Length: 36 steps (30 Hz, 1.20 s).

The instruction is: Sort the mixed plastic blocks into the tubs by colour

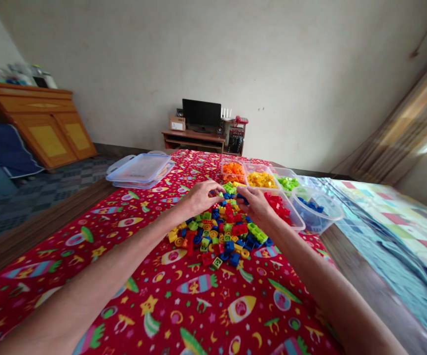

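Observation:
A heap of mixed plastic building bricks (208,229) in red, yellow, green, blue and orange lies on a red patterned cloth (198,315). Over the heap's far left part is my left hand (203,196), its fingers curled together; something dark shows at the fingertips, too small to make out. Across from it, my right hand (258,203) pinches a blue building brick (242,198) beside the divided clear tray. That tray's sections hold orange bricks (233,170), yellow bricks (261,179), green bricks (288,183) and red bricks (278,206).
A round clear tub (319,224) with blue bricks stands right of the tray. Stacked clear lids (139,170) lie at the table's far left. A bed (387,236) adjoins on the right. Beyond the table are a monitor (201,114) on a desk and a wooden cabinet (47,128).

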Motion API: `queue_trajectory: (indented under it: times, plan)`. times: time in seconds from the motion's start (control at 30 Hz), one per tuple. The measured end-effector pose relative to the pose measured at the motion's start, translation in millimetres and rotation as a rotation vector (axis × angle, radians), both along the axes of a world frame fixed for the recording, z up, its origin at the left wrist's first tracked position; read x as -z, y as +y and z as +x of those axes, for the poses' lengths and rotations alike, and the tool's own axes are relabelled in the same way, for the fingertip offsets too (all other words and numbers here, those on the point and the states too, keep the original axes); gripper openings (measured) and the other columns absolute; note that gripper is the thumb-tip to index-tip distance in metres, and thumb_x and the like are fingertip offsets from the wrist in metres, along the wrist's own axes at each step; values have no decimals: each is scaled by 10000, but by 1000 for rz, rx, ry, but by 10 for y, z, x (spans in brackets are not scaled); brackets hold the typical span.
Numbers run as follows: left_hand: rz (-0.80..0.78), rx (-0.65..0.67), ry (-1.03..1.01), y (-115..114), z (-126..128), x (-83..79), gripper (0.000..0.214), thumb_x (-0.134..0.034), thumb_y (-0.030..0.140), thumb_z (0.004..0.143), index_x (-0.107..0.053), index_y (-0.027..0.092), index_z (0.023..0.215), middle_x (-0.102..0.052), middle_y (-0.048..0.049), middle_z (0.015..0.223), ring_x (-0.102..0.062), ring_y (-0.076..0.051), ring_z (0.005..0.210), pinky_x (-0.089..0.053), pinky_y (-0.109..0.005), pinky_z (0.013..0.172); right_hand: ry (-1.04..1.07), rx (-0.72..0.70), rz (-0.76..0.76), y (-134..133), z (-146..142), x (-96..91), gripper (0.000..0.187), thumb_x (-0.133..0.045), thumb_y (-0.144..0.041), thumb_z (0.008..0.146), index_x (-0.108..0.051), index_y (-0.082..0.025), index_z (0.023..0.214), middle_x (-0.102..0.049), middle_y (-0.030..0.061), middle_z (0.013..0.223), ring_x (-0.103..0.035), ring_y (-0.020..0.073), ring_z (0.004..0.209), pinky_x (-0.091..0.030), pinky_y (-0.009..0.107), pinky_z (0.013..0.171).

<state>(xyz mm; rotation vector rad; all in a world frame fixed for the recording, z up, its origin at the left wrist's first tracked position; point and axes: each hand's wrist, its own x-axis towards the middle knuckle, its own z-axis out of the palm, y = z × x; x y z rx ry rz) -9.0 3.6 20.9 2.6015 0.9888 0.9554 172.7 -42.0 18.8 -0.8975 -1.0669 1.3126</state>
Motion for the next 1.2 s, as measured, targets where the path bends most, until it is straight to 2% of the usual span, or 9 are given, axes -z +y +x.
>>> queue_trajectory:
  times: [0.17,0.4,0.5,0.6,0.7,0.8,0.87,1.03,1.2]
  plan:
    - [-50,12,304,71,-123,88,145,-586,209,809,-718,191,866,-713,-41,886,-650,-186,848,-488,-284,790,-193,273,190,47,460,-290,357,-717,-452,606,-499,-179,678,-450,-66,552,-337,29,450,-240,147,390]
    - [-21,-81,421,-21,-20,205,170,-637,342,789,-739,222,855,-706,-61,853,-644,-216,821,-471,-281,742,-986,867,301,53,1338,-507,259,-597,-404,702,-644,-171,801,-569,1,624,-542,147,599,-429,275,598]
    - [33,-143,455,-104,30,225,170,-642,321,784,-729,225,894,-690,-70,826,-643,-225,801,-469,-287,734,-1216,985,255,51,1636,-479,224,-567,-355,712,-667,-172,792,-631,51,696,-578,200,715,-438,325,706]
    - [84,-190,526,-186,80,250,153,-632,301,788,-722,223,883,-672,-75,794,-640,-231,777,-469,-289,708,-1371,1003,174,43,1848,-393,212,-542,-316,717,-678,-171,790,-654,86,739,-575,224,754,-434,341,725]
    - [96,-213,581,-223,119,255,146,-626,275,782,-720,215,876,-663,-83,797,-640,-239,765,-468,-291,681,-1461,911,83,28,1983,-295,241,-532,-327,735,-691,-161,806,-656,97,760,-573,228,776,-435,345,730]
    - [57,-185,556,-182,127,231,172,-631,284,774,-718,219,908,-667,-79,822,-645,-243,774,-471,-286,665,-1514,842,21,7,2041,-258,294,-529,-383,766,-702,-160,851,-663,110,807,-579,244,832,-437,362,762]
    - [37,-171,493,-122,111,211,203,-636,306,772,-708,222,942,-676,-73,844,-648,-236,791,-477,-283,676,-1516,889,26,-12,2030,-290,311,-512,-385,791,-702,-162,896,-672,127,853,-583,260,863,-437,378,773]
    - [-89,-112,191,36,62,188,293,-633,323,765,-650,224,1041,-690,-29,813,-652,-191,748,-510,-288,695,-1471,966,135,-75,1814,-504,283,-472,-317,828,-700,-162,892,-688,136,864,-600,254,837,-429,362,767]
    - [-431,-7,-174,56,63,144,554,-704,462,685,-576,172,1139,-688,-40,850,-666,-195,777,-550,-338,722,-1446,784,307,-127,1302,-623,273,-453,-268,852,-704,-169,887,-689,88,755,-603,200,725,-412,301,694]
